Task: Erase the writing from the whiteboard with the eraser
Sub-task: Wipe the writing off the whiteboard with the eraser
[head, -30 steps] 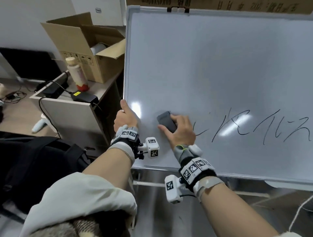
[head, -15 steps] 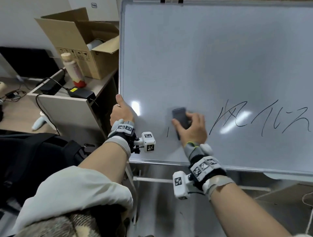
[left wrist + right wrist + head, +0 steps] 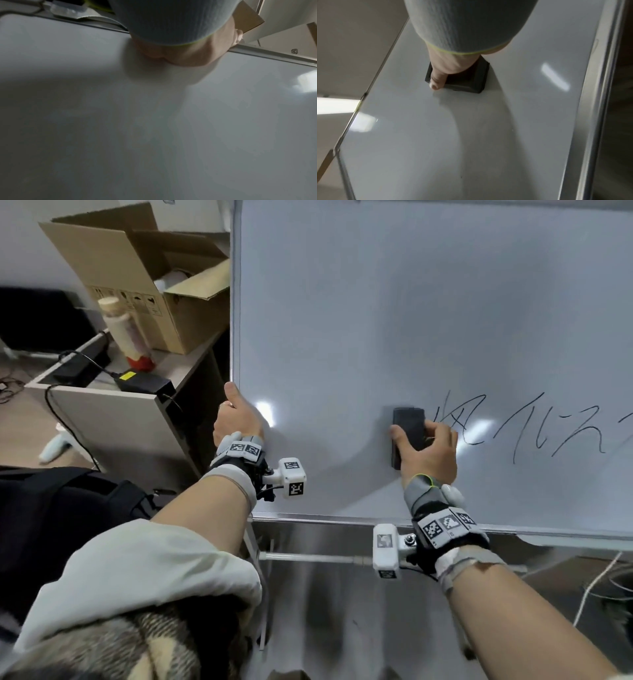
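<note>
A large whiteboard (image 3: 394, 302) stands upright in front of me. Black handwriting (image 3: 534, 429) runs along its lower right part. My right hand (image 3: 426, 448) grips a black eraser (image 3: 407, 426) and presses it flat on the board, just left of the first stroke. In the right wrist view the thumb lies along the eraser (image 3: 467, 79) on the whiteboard (image 3: 436, 135). My left hand (image 3: 236, 419) grips the board's left edge low down, thumb up on the front face. The left wrist view shows my left hand (image 3: 180, 54) at the frame of the whiteboard (image 3: 154, 121).
Left of the board stands a cabinet (image 3: 113, 419) with an open cardboard box (image 3: 144, 278), a bottle (image 3: 125, 333) and a black power adapter (image 3: 144, 383) with cable. A dark bag (image 3: 58, 501) lies at lower left. The board's bottom rail (image 3: 342, 520) runs below my hands.
My right hand has slid the eraser rightward along the board. The strokes at the left end of the writing are gone. My left hand has kept its hold on the board's edge.
</note>
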Demonstrator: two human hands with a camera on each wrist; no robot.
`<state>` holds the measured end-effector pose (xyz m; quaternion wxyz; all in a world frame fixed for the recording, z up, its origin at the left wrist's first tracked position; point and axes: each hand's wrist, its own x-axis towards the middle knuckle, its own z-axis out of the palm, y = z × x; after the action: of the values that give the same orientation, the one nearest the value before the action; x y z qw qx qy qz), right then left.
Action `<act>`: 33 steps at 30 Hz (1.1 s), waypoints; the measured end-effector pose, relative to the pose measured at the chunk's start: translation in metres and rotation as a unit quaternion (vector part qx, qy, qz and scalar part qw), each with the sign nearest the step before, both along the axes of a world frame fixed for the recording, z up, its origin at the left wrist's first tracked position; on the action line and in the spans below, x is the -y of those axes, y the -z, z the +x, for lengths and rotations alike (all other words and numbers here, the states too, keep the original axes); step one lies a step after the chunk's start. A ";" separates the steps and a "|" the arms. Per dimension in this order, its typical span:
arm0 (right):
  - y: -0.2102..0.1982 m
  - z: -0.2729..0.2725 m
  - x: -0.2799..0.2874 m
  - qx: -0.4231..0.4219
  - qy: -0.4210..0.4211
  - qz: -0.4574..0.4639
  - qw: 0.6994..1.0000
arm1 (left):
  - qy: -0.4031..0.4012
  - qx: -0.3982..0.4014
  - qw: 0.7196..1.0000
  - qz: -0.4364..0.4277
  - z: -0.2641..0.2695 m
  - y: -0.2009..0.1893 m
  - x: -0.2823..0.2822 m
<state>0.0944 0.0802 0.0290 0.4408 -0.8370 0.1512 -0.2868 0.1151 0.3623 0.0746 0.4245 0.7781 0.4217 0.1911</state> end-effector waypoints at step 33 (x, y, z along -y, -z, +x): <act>-0.032 0.024 0.088 0.037 -0.085 -0.092 0.991 | -0.272 0.040 0.961 -0.036 -0.058 0.057 0.127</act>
<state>0.1180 -0.0078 0.0612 0.3900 -0.8727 0.0360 -0.2916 0.0575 0.2351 0.0180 0.4011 0.6102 0.6065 0.3146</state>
